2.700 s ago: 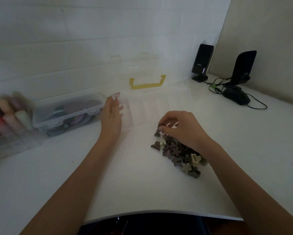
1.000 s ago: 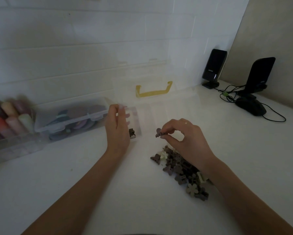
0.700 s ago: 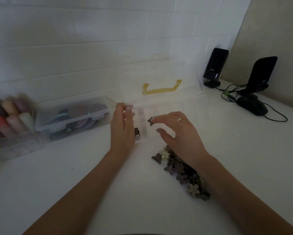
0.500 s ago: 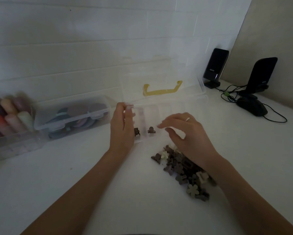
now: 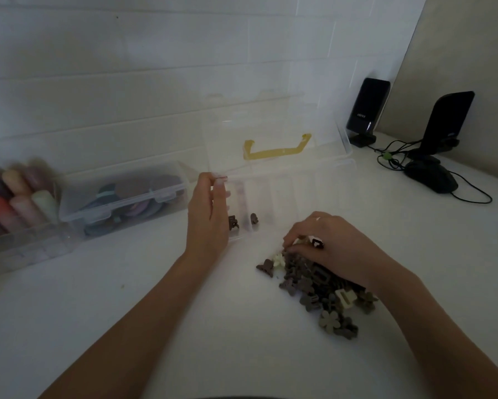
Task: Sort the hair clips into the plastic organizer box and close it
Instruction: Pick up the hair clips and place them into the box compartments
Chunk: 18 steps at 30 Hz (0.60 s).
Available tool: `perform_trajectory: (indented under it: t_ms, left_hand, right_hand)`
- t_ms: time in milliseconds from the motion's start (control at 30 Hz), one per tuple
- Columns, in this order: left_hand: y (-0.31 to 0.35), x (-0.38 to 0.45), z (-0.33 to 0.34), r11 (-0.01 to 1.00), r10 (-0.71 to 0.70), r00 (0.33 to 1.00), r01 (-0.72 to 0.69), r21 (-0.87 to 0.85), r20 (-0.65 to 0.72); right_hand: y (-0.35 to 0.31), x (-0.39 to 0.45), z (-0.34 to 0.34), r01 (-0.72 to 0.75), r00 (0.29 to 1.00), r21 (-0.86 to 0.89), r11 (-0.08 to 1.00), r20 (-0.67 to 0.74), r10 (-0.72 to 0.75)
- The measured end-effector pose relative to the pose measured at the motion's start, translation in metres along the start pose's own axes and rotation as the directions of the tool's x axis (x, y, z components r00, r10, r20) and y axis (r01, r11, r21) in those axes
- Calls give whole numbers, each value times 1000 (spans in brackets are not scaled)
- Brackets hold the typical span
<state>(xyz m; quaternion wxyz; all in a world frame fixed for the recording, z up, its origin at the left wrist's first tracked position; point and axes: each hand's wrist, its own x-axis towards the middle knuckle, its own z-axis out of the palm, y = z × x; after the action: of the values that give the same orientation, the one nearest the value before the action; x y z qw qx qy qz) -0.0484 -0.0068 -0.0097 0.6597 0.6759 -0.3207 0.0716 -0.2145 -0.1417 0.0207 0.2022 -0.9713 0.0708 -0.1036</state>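
Observation:
The clear plastic organizer box [image 5: 299, 191] lies open on the white table, its lid with a yellow handle [image 5: 276, 151] leaning back against the wall. My left hand [image 5: 207, 217] grips the box's left end. Two dark hair clips [image 5: 233, 221] [image 5: 254, 218] lie in the two leftmost compartments. A pile of brown, olive and cream hair clips [image 5: 319, 286] sits just in front of the box. My right hand [image 5: 331, 246] is down on the far end of the pile, fingers curled and pinching a clip there.
A closed clear box of round items [image 5: 121, 197] and an open tray of pastel cylinders [image 5: 14, 203] stand at the left by the wall. Two black speakers [image 5: 367, 110] [image 5: 449, 122], a mouse [image 5: 432, 177] and cables fill the back right corner.
My right hand carried a brown clip to the box, dropped it in the second compartment, then came back down onto the pile. My left hand kept its hold on the box.

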Motion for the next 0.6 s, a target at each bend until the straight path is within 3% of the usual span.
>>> perform_trajectory:
  t_ms: [133,300,467,600]
  left_hand:
    - [0,1,0,1000,-19,1000,19,-13,3]
    - [0,1,0,1000,-15,1000,15,-13,9]
    - [-1,1,1,1000,-20,1000,20,-21,3]
    - [0,2,1,999,-21,1000,21,-26,0]
  right_hand:
    - [0,-1,-2,24,999,93,995,-37,-20]
    - [2,-3,-4,-16,998,20,1000,60,15]
    - [-3,0,0,35,999,-80,996,14,-34]
    - [-8,-1,-2,61,986,282,958,-167,-13]
